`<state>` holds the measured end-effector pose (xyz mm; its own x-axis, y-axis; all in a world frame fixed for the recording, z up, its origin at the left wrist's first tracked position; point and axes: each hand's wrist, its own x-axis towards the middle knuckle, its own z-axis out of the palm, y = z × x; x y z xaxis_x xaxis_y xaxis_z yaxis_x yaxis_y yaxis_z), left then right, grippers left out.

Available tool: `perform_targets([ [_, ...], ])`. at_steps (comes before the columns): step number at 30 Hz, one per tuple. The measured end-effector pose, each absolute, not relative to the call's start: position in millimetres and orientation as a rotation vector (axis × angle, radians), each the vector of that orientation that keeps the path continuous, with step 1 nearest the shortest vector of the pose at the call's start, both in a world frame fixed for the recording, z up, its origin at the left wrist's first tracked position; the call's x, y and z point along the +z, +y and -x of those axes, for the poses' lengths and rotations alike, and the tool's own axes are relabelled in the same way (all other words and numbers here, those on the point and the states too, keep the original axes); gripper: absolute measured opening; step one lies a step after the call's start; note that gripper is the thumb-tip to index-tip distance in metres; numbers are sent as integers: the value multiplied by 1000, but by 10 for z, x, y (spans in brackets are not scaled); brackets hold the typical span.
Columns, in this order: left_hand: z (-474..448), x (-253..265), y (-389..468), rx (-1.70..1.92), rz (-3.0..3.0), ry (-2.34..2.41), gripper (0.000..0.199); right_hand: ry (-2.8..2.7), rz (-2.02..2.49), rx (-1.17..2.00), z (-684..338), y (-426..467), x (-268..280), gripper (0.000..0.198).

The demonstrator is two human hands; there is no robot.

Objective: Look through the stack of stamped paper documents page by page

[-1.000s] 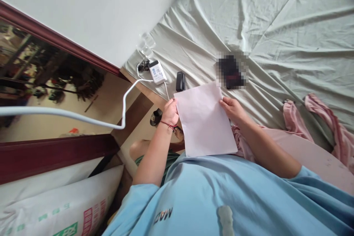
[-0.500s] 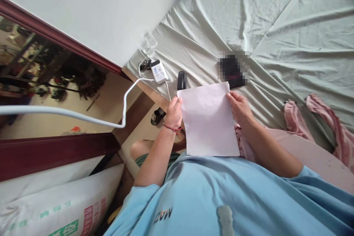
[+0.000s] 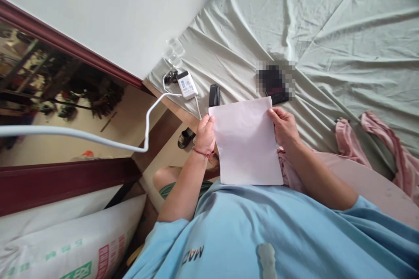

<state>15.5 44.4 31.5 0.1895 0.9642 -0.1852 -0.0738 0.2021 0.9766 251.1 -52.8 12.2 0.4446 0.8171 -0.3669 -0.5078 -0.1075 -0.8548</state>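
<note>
At far left, low down, a white sack with green and red print sits below a dark red frame. Above that, a white cable bends up toward the near left corner of the bed, where a white box with a printed label lies. On the floor below that edge is a dark slipper.

Next comes the left grip, thumb and fingers pinching the left edge of the white sheet just below its upper corner. A black object lies near the bed's near edge, just past that corner. The sheet spans the space between both hands, its lower edge at the blue shirt. A dark, pixelated item lies on the bed beyond the sheet's upper right corner. The right grip pinches the right edge, just below that corner.

Farther right, pink cloth lies along the bed's near edge.
</note>
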Motion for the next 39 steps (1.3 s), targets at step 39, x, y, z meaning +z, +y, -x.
perform_targets([
  [39, 21, 207, 212, 775, -824, 1167, 53, -396, 1229, 1380, -2444, -548, 169, 48],
])
